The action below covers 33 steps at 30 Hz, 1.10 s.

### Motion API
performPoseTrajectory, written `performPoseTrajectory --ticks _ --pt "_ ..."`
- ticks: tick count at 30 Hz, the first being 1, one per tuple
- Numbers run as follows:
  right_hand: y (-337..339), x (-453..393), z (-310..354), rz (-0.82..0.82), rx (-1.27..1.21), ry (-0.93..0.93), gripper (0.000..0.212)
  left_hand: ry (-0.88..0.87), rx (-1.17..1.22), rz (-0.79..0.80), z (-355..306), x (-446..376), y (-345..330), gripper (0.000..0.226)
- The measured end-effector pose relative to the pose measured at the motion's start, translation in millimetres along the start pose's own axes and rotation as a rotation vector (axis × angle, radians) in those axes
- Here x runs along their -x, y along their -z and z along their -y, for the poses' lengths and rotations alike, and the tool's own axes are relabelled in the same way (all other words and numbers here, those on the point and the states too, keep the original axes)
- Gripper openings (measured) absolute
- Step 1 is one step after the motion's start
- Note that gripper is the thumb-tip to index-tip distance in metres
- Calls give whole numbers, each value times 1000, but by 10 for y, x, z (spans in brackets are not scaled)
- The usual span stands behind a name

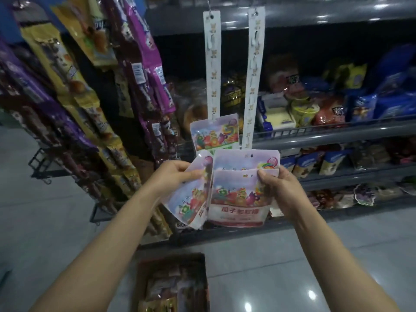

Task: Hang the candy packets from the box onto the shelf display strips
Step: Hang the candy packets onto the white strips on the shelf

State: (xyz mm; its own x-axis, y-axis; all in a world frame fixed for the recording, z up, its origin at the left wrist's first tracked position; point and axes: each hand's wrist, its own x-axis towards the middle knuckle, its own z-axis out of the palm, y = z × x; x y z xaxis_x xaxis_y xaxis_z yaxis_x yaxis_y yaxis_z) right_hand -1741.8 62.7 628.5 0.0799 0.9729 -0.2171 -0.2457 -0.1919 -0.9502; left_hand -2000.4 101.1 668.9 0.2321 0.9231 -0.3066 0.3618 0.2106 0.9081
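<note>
Two white display strips hang from the top shelf edge: the left strip point(212, 64) and, just to its right, the right strip point(253, 77). One candy packet point(215, 134) already hangs at the lower end of the left strip, upright, its colourful print facing the camera. In front of and just below it, the left hand point(173, 176) pinches a tilted packet point(191, 197) by its upper edge, thumb on the front. The right hand point(279, 185) grips a small stack of packets point(238, 194) at their right side, thumb pressed on the front one; at least two lie one behind the other, the rear one showing above the front. The tilted packet touches the left edge of the stack. Near the bottom of the view, on the pale floor, stands an open cardboard box point(173, 287) with more packets inside. To the left a wire rack point(67, 109) holds long purple and yellow snack bags; to the right, grey shelves point(337, 136) carry assorted packaged goods.
</note>
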Motion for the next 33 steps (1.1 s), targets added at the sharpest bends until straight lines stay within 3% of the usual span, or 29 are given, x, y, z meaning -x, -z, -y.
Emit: performPoseTrajectory --ticks 6,10,13,20,26,33 --pt "479 71 181 -160 175 138 8 -4 45 137 -298 -333 -25 17" --pt "749 13 232 -182 288 173 7 -13 9 218 -441 -545 -189 31" --pt "908 -102 256 -135 414 164 5 -8 -23 244 -538 -711 -348 28" --pt "1198 -527 393 -12 637 185 7 -50 -168 214 -872 -1114 -858 21" --pt "1331 -996 625 100 758 262 4 -70 -221 44 -1042 -1342 -1257 12" --pt "1227 -1293 673 190 686 239 6 -54 -217 9 -1054 -1480 -1468 15"
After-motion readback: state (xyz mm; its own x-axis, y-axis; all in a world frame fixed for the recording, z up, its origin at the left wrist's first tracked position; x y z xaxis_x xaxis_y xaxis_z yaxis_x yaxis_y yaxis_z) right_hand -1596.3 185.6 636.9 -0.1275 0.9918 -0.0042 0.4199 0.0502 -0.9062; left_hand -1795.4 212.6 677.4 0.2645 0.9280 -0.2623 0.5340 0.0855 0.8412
